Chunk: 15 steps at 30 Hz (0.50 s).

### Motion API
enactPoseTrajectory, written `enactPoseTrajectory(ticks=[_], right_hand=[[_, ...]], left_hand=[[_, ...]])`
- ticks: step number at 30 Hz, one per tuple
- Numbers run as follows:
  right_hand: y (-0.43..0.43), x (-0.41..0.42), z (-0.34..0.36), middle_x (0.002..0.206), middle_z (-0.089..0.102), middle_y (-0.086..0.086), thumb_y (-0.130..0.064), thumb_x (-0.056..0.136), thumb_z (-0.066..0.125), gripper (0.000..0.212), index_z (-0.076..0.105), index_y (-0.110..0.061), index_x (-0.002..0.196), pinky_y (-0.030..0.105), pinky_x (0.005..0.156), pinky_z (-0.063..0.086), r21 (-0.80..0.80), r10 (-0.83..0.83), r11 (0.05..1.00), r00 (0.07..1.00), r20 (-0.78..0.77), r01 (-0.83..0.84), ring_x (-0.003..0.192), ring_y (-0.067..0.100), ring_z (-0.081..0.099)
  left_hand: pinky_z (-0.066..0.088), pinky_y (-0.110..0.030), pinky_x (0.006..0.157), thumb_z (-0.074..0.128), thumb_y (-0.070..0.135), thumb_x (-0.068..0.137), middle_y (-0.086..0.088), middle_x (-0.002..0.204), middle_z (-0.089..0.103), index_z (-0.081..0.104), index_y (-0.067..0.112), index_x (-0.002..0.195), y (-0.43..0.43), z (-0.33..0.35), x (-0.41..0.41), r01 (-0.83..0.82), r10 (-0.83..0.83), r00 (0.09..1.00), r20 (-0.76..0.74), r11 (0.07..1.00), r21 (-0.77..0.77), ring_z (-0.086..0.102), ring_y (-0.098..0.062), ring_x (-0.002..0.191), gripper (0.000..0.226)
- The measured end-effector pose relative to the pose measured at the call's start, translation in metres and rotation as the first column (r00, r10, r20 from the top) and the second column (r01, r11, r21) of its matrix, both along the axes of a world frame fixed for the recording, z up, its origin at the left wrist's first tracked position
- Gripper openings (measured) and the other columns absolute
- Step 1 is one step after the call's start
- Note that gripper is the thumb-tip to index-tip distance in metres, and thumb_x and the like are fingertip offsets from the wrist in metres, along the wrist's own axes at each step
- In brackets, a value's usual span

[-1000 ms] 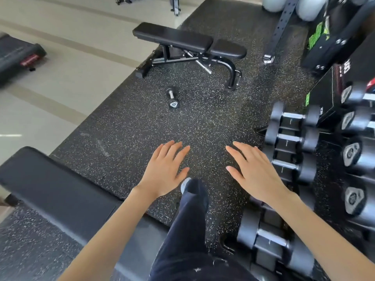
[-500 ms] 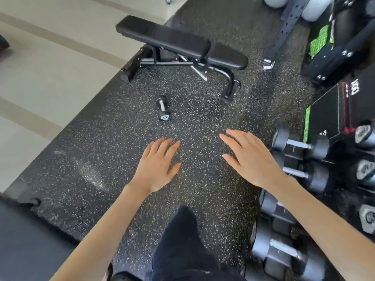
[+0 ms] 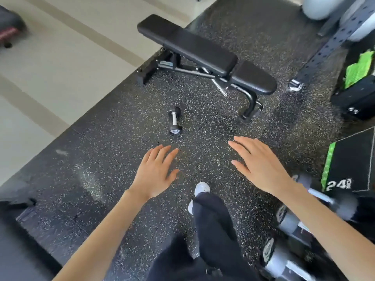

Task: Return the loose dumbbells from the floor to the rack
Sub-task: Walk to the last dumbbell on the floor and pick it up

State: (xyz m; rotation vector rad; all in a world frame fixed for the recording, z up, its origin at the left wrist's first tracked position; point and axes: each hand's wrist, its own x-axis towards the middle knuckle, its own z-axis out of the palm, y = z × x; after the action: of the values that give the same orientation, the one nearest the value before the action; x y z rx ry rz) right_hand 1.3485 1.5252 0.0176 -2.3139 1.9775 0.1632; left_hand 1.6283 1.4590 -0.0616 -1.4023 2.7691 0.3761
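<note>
One small black dumbbell [image 3: 174, 121] with a chrome handle lies on the speckled rubber floor, just in front of the bench. My left hand [image 3: 155, 172] hovers palm down with straight fingers, a short way below the dumbbell, holding nothing. My right hand [image 3: 260, 164] is stretched out flat to the right of it, also empty. Several racked dumbbells [image 3: 284, 252] show blurred at the lower right, under my right forearm.
A black adjustable bench [image 3: 205, 57] stands behind the dumbbell. A plyo box [image 3: 349, 163] marked 24 sits at the right, with a perforated rack upright [image 3: 328, 47] beyond it. Another black bench pad [image 3: 18, 248] fills the lower left. My leg and white shoe [image 3: 202, 188] are between my hands.
I have stepped forward: the floor dumbbell and bench have drawn closer, and the rack has slid toward the lower right. Both hands stay open and empty.
</note>
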Motion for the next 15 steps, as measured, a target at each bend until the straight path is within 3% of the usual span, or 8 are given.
enactPoseTrajectory(ticks=[6, 11, 15], right_hand=[[-0.138, -0.023, -0.02, 0.139, 0.046, 0.009, -0.04, 0.091, 0.038, 0.056, 0.039, -0.012, 0.139, 0.043, 0.108, 0.034, 0.019, 0.124, 0.992, 0.992, 0.004, -0.124, 0.128, 0.025, 0.044], [-0.244, -0.042, -0.022, 0.138, 0.048, 0.007, -0.035, 0.09, 0.051, 0.054, 0.042, -0.012, 0.138, 0.039, 0.107, 0.032, 0.034, 0.213, 0.976, 0.976, 0.038, -0.214, 0.126, 0.023, 0.045], [-0.322, -0.047, -0.026, 0.145, 0.04, 0.001, -0.035, 0.093, 0.049, 0.053, 0.036, -0.015, 0.141, 0.031, 0.112, 0.019, 0.083, 0.304, 0.946, 0.948, 0.096, -0.312, 0.133, 0.017, 0.036]], left_hand=[[0.042, -0.05, 0.102, 0.031, 0.049, 0.088, -0.011, 0.13, 0.057, 0.05, 0.013, 0.135, -0.09, -0.005, -0.018, -0.132, 0.133, 0.991, 0.008, 0.991, -0.026, 0.052, -0.035, 0.122, 0.062], [0.043, -0.049, 0.101, 0.035, 0.048, 0.087, -0.009, 0.128, 0.059, 0.05, 0.013, 0.134, -0.167, -0.007, -0.045, -0.182, 0.182, 0.983, -0.003, 0.983, -0.019, 0.054, -0.033, 0.12, 0.06], [0.044, -0.046, 0.101, 0.036, 0.049, 0.087, -0.007, 0.128, 0.059, 0.049, 0.016, 0.134, -0.225, -0.013, -0.054, -0.24, 0.24, 0.971, -0.006, 0.971, 0.007, 0.055, -0.031, 0.12, 0.059]])
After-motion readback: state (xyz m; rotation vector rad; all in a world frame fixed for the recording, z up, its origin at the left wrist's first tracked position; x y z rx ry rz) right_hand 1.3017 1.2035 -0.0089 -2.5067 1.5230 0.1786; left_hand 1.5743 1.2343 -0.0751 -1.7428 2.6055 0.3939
